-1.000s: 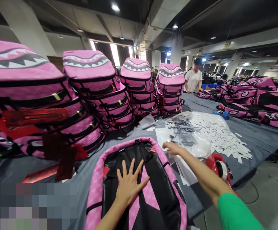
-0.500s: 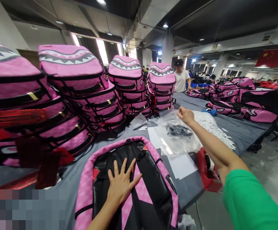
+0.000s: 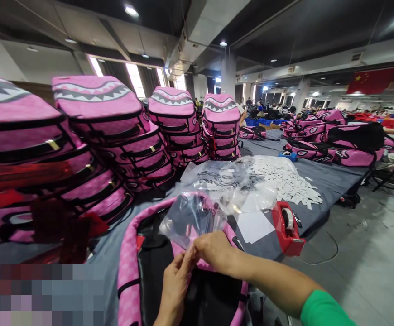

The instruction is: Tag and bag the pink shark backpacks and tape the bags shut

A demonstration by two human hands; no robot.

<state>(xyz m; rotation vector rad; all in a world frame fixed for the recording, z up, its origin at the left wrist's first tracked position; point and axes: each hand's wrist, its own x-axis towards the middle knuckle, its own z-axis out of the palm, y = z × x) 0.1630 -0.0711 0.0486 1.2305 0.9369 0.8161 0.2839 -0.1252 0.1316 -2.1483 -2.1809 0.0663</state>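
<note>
A clear plastic bag (image 3: 197, 215) with dark print stretches from the table over the upper part of a pink and black backpack (image 3: 129, 267). My right hand (image 3: 217, 253) pinches the near edge of the bag above the backpack. Close against it, my left hand (image 3: 176, 276) grips the same edge, its fingertips touching those of the right. The backpack lies flat with its black back side up, partly hidden by the bag and both hands.
Stacks of pink backpacks (image 3: 98, 108) line the left and back. To the right are a red tape dispenser (image 3: 289, 231), white paper (image 3: 254, 226) and a heap of small white tags (image 3: 285, 181). More pink bags (image 3: 319, 136) lie beyond. Red film (image 3: 23, 176) hangs at left.
My right hand has drawn the plastic bag from the pile back over the backpack. My left hand has lifted off the backpack and closed on the bag's edge.
</note>
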